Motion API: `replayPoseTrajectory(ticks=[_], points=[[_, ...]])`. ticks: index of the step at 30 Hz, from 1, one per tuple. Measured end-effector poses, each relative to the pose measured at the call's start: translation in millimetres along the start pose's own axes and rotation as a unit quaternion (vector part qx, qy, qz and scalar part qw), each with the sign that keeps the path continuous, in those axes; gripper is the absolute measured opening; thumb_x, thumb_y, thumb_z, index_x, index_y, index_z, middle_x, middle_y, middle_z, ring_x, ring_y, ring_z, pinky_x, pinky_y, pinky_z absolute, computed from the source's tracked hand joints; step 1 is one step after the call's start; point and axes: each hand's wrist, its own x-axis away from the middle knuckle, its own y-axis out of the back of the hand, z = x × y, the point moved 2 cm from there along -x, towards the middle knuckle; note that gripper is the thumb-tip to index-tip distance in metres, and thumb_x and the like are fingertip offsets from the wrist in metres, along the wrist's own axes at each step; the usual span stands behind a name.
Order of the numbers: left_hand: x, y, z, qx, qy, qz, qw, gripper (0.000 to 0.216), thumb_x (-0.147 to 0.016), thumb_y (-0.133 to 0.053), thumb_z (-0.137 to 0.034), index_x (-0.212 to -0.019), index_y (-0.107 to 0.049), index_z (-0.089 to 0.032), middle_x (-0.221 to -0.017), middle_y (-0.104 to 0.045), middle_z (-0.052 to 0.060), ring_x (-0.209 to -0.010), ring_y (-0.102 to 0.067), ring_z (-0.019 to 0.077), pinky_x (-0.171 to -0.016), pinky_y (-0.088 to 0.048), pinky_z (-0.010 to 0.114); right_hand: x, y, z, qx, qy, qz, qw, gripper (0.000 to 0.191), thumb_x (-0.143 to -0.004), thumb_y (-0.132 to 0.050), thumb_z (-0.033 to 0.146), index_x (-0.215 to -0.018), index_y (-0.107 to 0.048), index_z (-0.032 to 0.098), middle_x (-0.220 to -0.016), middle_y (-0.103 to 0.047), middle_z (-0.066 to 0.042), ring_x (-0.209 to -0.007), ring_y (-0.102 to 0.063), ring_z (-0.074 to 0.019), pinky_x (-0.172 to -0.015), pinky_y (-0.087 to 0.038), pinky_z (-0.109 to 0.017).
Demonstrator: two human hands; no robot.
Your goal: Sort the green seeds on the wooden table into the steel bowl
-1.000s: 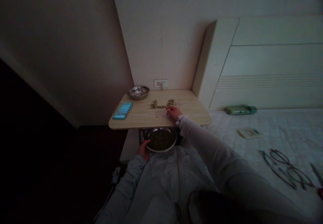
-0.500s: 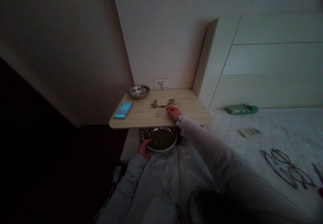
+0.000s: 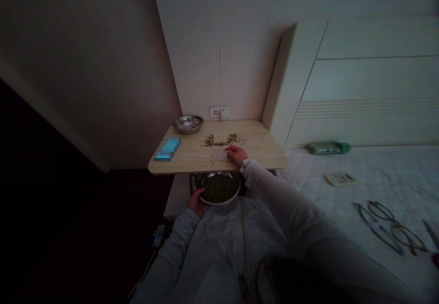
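Note:
My left hand [image 3: 196, 202] grips the left rim of a steel bowl [image 3: 218, 202], held below the table's front edge. Dark green bits [image 3: 219, 188] fill much of the bowl. Over the wooden tabletop [image 3: 188, 160], my right hand [image 3: 237, 155] is closed on the right end of a thin translucent sheet [image 3: 219, 154], its material unclear. A few dark specks lie by the sheet's near left edge. Just beyond it, small dark green grain-like bits [image 3: 221, 142] are scattered in a curved band.
An empty-looking steel bowl [image 3: 188, 125] stands at the back left corner, behind a blurred phone [image 3: 167, 149]. A wall socket [image 3: 218, 111] is behind the table. On the bed to the right lie a green bottle [image 3: 328, 148], a small box [image 3: 340, 179] and glasses [image 3: 394, 224].
The translucent sheet has shifted slightly, with dark specks now nearer the table's front edge. My right hand has moved a little; my left hand and the bowl stay put.

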Motion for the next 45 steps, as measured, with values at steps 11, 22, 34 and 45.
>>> replayPoseTrajectory(ticks=[11, 22, 34, 45], points=[[-1, 1, 0, -0.007, -0.009, 0.009, 1.000, 0.033, -0.066, -0.043, -0.012, -0.097, -0.053, -0.010, -0.074, -0.065, 0.006, -0.078, -0.059, 0.0196, -0.073, -0.045, 0.034, 14, -4, 11, 0.096, 0.020, -0.013, 0.995, 0.028, -0.065, -0.040, 0.023, -0.087, -0.057, 0.021, -0.064, -0.057, 0.002, -0.061, -0.049, -0.0104, -0.059, -0.037, -0.022], [-1, 1, 1, -0.019, 0.012, 0.025, 0.999, 0.029, -0.067, -0.043, -0.015, -0.093, -0.055, -0.009, -0.072, -0.065, 0.007, -0.082, -0.057, 0.0206, -0.074, -0.044, 0.034, 21, -3, 12, 0.049, 0.037, 0.035, 0.998, 0.025, -0.063, -0.041, 0.020, -0.080, -0.059, 0.019, -0.057, -0.053, 0.004, -0.055, -0.045, -0.0085, -0.053, -0.034, -0.019], [-2, 2, 0, -0.027, -0.011, 0.028, 0.999, 0.026, -0.065, -0.046, -0.014, -0.087, -0.057, -0.007, -0.066, -0.065, 0.007, -0.083, -0.057, 0.0214, -0.074, -0.044, 0.034, 20, -1, 11, -0.052, -0.003, 0.004, 0.999, 0.024, -0.063, -0.039, 0.019, -0.078, -0.058, 0.017, -0.052, -0.051, 0.005, -0.051, -0.044, -0.0065, -0.053, -0.036, -0.017], [-1, 2, 1, -0.019, -0.019, 0.018, 0.999, 0.027, -0.065, -0.044, -0.013, -0.089, -0.056, -0.008, -0.067, -0.065, 0.006, -0.080, -0.058, 0.0205, -0.074, -0.044, 0.034, 8, -4, 9, 0.042, -0.002, -0.044, 0.998, 0.029, -0.068, -0.039, 0.023, -0.092, -0.054, 0.019, -0.063, -0.057, 0.001, -0.062, -0.050, -0.0105, -0.063, -0.038, -0.023]])
